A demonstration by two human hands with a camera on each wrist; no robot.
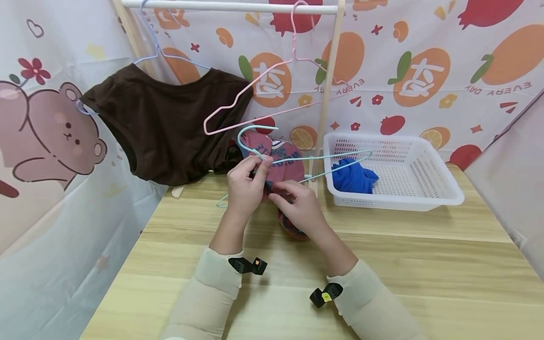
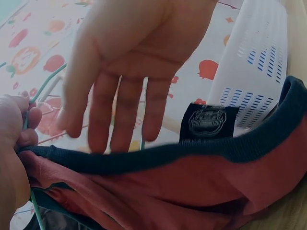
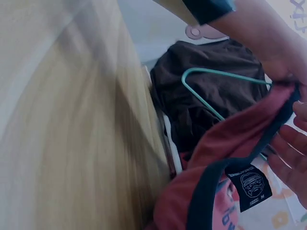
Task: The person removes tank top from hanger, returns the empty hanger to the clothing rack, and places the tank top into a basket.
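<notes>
My left hand (image 1: 247, 182) grips the mint-green wire hanger (image 1: 257, 126) just below its hook. In the left wrist view, the red shirt's dark teal neckband (image 2: 144, 160) runs from that hand across the picture. The red shirt (image 1: 286, 172) hangs bunched below both hands, with a black label (image 2: 208, 122) inside its neck. My right hand (image 1: 299, 205) is beside the left at the neckband. Its fingers (image 2: 127, 115) point down, extended, with the tips right at the band. One end of the hanger reaches over the basket in the head view.
A wooden rack (image 1: 331, 71) carries a brown top (image 1: 178, 118) on a blue hanger and a bare pink hanger (image 1: 293, 42). At its right stands a white basket (image 1: 408, 205) with blue cloth (image 1: 352, 177) inside. All stand on a wooden table (image 1: 425, 264).
</notes>
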